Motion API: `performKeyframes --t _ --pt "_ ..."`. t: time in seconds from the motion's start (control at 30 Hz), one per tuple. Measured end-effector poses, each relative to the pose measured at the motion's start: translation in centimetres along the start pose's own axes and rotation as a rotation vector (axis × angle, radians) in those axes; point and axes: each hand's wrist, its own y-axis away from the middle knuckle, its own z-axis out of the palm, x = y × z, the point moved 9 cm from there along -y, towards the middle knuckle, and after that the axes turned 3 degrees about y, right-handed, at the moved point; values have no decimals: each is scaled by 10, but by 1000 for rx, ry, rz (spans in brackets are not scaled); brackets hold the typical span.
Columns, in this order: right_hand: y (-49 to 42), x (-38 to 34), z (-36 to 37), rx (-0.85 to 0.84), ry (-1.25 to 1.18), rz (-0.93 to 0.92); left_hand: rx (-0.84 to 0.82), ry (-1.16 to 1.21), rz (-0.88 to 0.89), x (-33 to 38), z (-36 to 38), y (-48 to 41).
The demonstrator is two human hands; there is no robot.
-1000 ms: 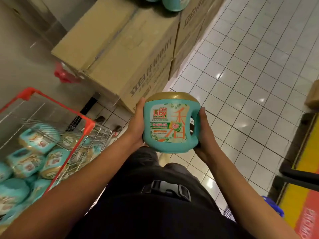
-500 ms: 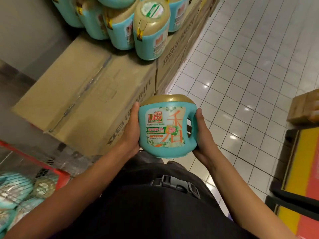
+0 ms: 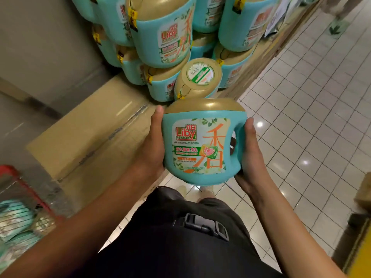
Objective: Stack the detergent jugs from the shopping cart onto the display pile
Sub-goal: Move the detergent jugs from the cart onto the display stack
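Observation:
I hold a teal detergent jug (image 3: pixel 202 145) with a gold cap and a Liby label upright between both hands. My left hand (image 3: pixel 151 145) grips its left side, and my right hand (image 3: pixel 248 155) grips the handle side from the right and underneath. Just beyond the jug stands the display pile (image 3: pixel 166 39) of the same teal jugs, stacked in layers on cardboard boxes (image 3: pixel 96 135). One pile jug (image 3: pixel 198 79) at the front shows its round gold lid. At the lower left, the red shopping cart (image 3: pixel 18 177) holds several more jugs (image 3: pixel 14 221).
White tiled floor (image 3: pixel 313 109) runs along the right of the boxes. A grey wall (image 3: pixel 40 45) stands behind the pile at the left. A yellow and black fixture (image 3: pixel 357 243) and a cardboard box (image 3: pixel 364 193) sit at the right edge.
The view has tilted up and closed in on the pile, so the stacked jugs fill the top. The held jug has risen toward the pile's front. The cart has slid to the lower left corner.

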Motion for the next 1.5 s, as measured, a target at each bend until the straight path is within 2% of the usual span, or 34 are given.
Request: performKeyframes --t 0.13,0.23,0.37,0.5,0.6,0.8,0.93,1.03,1.3,1.37,1.5 --pt "-41 -46 19 -142 108 -102 73 147 190 39 11 -9" --pt "-67 -77 31 -185 146 -129 182 135 334 68 20 -14" --pt "-98 -102 43 -301 72 -161 287 102 630 101 42 -17" --pt "-119 -118 40 -351 -62 -221 256 90 805 111 62 -28" --pt "-126 -126 40 -410 -64 -289 251 108 845 111 69 -39" --pt "-136 -131 45 -548 188 -443 331 30 951 120 66 -44" --pt "-140 -134 38 -524 292 -546 415 -39 962 120 64 -45" --pt "-142 -137 28 -421 316 -615 506 -72 956 121 61 -47" --pt "-143 -141 25 -269 512 -786 546 -106 929 113 62 -55" --pt "-147 -141 28 -280 602 -833 554 -136 946 113 65 -55" --pt "-155 -136 32 -353 643 -809 567 -144 958 113 62 -55"
